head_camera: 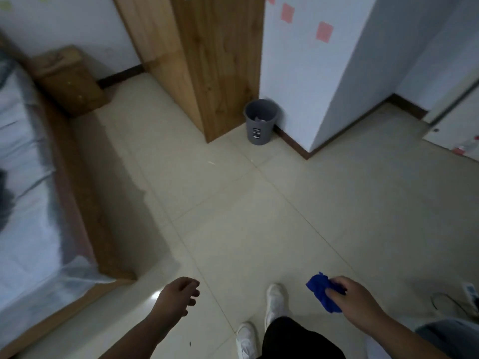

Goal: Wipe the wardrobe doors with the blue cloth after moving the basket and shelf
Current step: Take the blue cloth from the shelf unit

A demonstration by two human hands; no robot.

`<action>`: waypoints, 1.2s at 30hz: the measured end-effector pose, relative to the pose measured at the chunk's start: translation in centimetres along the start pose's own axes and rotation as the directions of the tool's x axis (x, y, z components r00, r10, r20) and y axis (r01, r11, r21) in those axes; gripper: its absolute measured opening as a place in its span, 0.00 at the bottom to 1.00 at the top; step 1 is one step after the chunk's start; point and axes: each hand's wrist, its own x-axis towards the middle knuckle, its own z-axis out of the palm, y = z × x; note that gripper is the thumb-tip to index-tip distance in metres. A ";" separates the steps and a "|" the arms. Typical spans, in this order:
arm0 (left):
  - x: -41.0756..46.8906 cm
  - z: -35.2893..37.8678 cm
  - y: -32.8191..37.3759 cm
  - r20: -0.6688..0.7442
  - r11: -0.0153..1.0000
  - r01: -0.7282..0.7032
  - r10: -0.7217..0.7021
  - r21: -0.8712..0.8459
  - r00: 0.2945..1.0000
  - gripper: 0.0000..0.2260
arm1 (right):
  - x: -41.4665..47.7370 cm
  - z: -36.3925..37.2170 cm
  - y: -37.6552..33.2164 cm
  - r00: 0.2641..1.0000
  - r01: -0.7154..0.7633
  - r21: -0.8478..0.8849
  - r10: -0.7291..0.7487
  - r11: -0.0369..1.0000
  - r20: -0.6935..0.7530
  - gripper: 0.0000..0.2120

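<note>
Black trouser leg (pixel 293 338) and two white shoes (pixel 276 299) sat at the bottom edge, standing on the pale tiled floor (pixel 259 203). Right grip (pixel 355 301) was low right, fingers and thumb curled round the blue cloth (pixel 322 291). Cloth was bunched up, most of it sticking out to the left of the fingers, held in the air above the floor and well apart from the wardrobe. Left grip (pixel 176 296) was low centre-left, palm down, fingers loosely bent, holding nothing and touching nothing.

Wooden wardrobe (pixel 217 60) stood upright at top centre against the wall, its bottom corner on the tiles, top cut off by the frame. Grey waste bin (pixel 260 120) stood upright just beside that corner, between the wardrobe and the white wall (pixel 298 73), with something pale inside. Pink paper squares (pixel 324 32) were stuck on the white wall.

Bed (pixel 26 177) ran down the left side, its light cover under clear plastic, on a brown wooden frame (pixel 85 193). Brown box-shaped item (pixel 67 79) stood at the head of the bed by the wall; possibly a basket or a small cabinet, too blurred to tell which. White power strip (pixel 470 294) with a dark cable lay on the floor at the far right edge. White door (pixel 453 120) was at the right.
</note>
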 end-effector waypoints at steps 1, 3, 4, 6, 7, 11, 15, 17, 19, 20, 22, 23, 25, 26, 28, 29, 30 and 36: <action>0.4 -0.6 -0.2 -0.016 1.000 0.011 -0.012 -0.020 1.000 0.07 | 1.2 -0.1 -1.1 1.000 0.010 -0.023 -0.009 1.000 0.024 0.02; 1.4 -1.8 -0.6 -0.049 0.998 0.041 -0.044 -0.057 0.998 0.07 | 3.8 -0.2 -3.3 0.998 0.020 -0.062 -0.016 0.998 0.066 0.02; 1.9 -2.4 -0.6 -0.073 0.995 0.057 -0.063 -0.078 0.995 0.07 | 5.3 -0.2 -4.4 0.997 0.027 -0.070 -0.021 0.997 0.077 0.02; 2.9 -3.5 -0.4 -0.132 0.989 0.086 -0.101 -0.118 0.986 0.07 | 8.2 -0.1 -6.6 0.995 0.033 -0.070 -0.026 0.997 0.096 0.02; 3.3 -4.1 -0.2 -0.159 0.986 0.096 -0.117 -0.135 0.980 0.07 | 9.7 0.0 -8.0 0.993 0.047 -0.081 -0.038 0.996 0.108 0.02; 4.9 -6.1 1.4 -0.233 0.967 0.118 -0.171 -0.225 0.957 0.07 | 15.3 -0.2 -15.4 0.977 0.152 -0.138 -0.127 0.979 0.171 0.03; 6.2 -7.6 2.5 -0.252 0.930 0.128 -0.223 -0.345 0.942 0.07 | 19.3 -0.5 -24.8 0.945 0.288 -0.169 -0.251 0.943 0.208 0.01; 6.8 -8.5 2.9 -0.251 0.909 0.136 -0.249 -0.394 0.935 0.07 | 21.1 0.0 -29.9 0.927 0.346 -0.173 -0.306 0.922 0.218 0.01; 7.9 -9.6 3.0 -0.249 0.889 0.152 -0.280 -0.433 0.927 0.07 | 22.9 0.8 -35.1 0.906 0.395 -0.164 -0.354 0.904 0.233 0.01; 8.7 -10.3 3.1 -0.250 0.880 0.157 -0.292 -0.448 0.923 0.07 | 23.7 1.4 -37.5 0.896 0.417 -0.161 -0.375 0.894 0.240 0.02; 10.6 -12.1 3.1 -0.253 0.868 0.162 -0.308 -0.469 0.917 0.07 | 25.5 2.9 -41.7 0.882 0.447 -0.168 -0.401 0.879 0.247 0.02; 11.8 -13.2 3.1 -0.251 0.863 0.165 -0.314 -0.477 0.916 0.07 | 26.4 3.6 -43.5 0.878 0.455 -0.176 -0.407 0.873 0.251 0.03; 14.5 -15.6 3.3 -0.240 0.856 0.167 -0.316 -0.489 0.918 0.07 | 28.1 5.0 -46.7 0.876 0.462 -0.201 -0.409 0.864 0.254 0.04; 16.0 -17.1 3.5 -0.232 0.856 0.168 -0.313 -0.489 0.921 0.07 | 28.9 5.7 -48.0 0.879 0.459 -0.219 -0.405 0.861 0.252 0.05; 19.0 -20.2 4.5 -0.224 0.861 0.162 -0.300 -0.482 0.927 0.07 | 30.5 6.5 -50.0 0.890 0.442 -0.247 -0.387 0.863 0.240 0.04; 20.4 -21.9 5.1 -0.228 0.864 0.155 -0.293 -0.480 0.928 0.07 | 31.1 6.7 -50.8 0.898 0.426 -0.256 -0.373 0.868 0.232 0.03; 21.8 -23.7 5.9 -0.238 0.868 0.144 -0.284 -0.476 0.929 0.07 | 31.7 6.8 -51.4 0.906 0.411 -0.265 -0.359 0.872 0.222 0.03; 29.9 -33.4 12.9 -0.263 0.921 0.050 -0.162 -0.385 0.951 0.08 | 35.1 6.2 -52.6 0.952 0.296 -0.344 -0.246 0.891 0.182 0.02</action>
